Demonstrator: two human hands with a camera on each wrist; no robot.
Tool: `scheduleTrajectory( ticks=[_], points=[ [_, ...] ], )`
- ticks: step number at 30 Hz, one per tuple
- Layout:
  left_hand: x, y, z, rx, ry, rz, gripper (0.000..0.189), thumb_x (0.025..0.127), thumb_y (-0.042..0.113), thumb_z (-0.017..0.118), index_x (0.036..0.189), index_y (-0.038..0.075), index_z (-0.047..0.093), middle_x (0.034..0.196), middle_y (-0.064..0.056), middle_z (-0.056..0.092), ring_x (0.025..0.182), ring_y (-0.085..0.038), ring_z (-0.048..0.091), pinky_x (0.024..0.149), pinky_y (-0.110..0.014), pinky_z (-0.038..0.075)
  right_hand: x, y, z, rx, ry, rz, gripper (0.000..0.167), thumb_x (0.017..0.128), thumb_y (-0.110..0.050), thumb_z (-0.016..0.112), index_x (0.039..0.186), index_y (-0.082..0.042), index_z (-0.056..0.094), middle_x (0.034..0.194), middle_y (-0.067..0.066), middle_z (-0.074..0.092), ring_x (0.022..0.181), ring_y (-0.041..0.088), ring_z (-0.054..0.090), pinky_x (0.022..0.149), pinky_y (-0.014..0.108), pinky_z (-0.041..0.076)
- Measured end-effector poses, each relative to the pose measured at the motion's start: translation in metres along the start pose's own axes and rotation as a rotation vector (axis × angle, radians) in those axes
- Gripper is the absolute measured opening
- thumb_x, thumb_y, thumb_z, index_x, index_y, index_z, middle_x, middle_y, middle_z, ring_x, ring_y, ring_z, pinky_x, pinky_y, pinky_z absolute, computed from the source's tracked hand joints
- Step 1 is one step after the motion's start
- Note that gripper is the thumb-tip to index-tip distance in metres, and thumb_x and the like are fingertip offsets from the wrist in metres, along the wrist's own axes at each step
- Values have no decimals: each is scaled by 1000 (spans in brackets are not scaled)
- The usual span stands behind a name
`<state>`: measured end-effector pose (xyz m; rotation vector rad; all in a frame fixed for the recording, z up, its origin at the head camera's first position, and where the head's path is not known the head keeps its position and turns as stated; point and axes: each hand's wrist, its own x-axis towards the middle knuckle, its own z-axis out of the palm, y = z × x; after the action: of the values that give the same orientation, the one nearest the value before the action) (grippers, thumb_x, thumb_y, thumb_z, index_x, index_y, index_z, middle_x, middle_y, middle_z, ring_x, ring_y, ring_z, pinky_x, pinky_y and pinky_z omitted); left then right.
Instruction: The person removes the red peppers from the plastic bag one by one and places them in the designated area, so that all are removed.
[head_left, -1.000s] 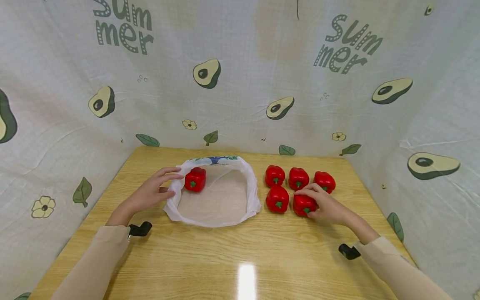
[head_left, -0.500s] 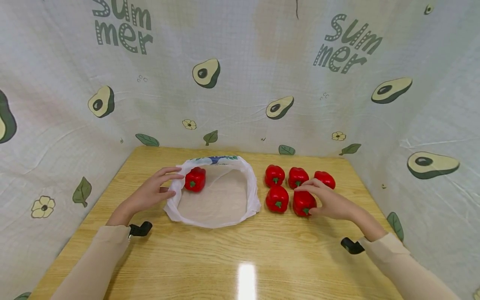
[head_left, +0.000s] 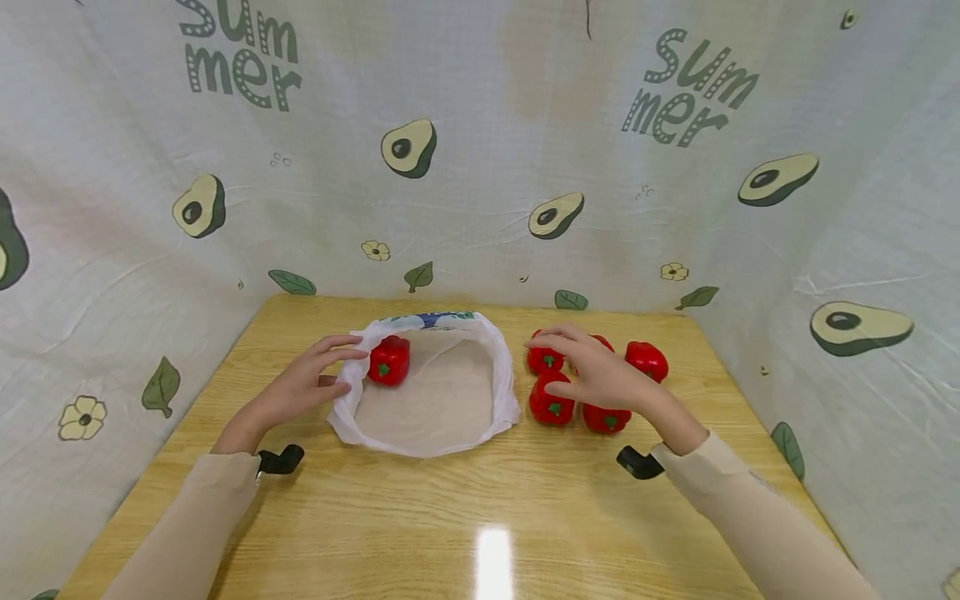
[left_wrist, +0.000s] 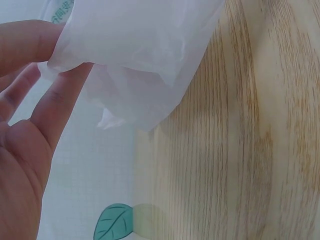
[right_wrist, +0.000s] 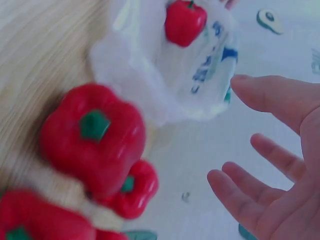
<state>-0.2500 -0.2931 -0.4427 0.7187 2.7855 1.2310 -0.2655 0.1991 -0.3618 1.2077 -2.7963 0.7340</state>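
Note:
On the table's left half stands a white plastic bag (head_left: 505,392), its mouth spread wide. Inside it, near the left wall, lies one red bell pepper (head_left: 388,362). My left hand (head_left: 298,385) holds the bag's left rim; in the left wrist view the plastic (left_wrist: 125,40) lies against thumb and finger. Right of the bag sit several red bell peppers in two rows, among them a front left one (head_left: 550,407), a front right one (head_left: 606,419) and a back right one (head_left: 647,361). My right hand (head_left: 596,371), fingers spread and holding nothing, hovers over them, partly hiding the back ones.
A wooden table (head_left: 420,508) carries everything. Behind and at both sides hangs a pale cloth (head_left: 480,167) printed with avocados and leaves. Each wrist has a black camera mount (head_left: 281,460) beside it.
My right hand has left the front right bell pepper and shifted left and up, over the left peppers. That pepper stays where it was. My left hand and the bag have not moved.

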Motion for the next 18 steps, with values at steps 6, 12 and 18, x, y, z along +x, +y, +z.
scheduleTrajectory(
  ticks=[6,12,18],
  points=[
    [0,-1,-1,-7,-1,3,55,95,-2,76,147,10,61,167,-13,35,148,-42,41,102,-52,57,39,-23,21,75,-6,3,64,92,-12,84,150,-16,58,152,8,52,133,29,52,101,46,60],
    [0,0,-1,-2,-1,22,55,95,-4,76,147,9,61,166,-14,36,147,-42,42,101,-51,58,74,-39,53,156,-18,-6,67,92,-12,84,153,-14,56,150,12,52,123,30,59,90,39,65],
    [0,-1,-1,0,2,32,55,95,-5,75,147,9,61,166,-14,36,147,-42,43,101,-51,58,102,-49,86,188,-21,-3,67,93,-10,82,154,-13,54,150,13,53,120,30,63,87,33,64]
  ],
)
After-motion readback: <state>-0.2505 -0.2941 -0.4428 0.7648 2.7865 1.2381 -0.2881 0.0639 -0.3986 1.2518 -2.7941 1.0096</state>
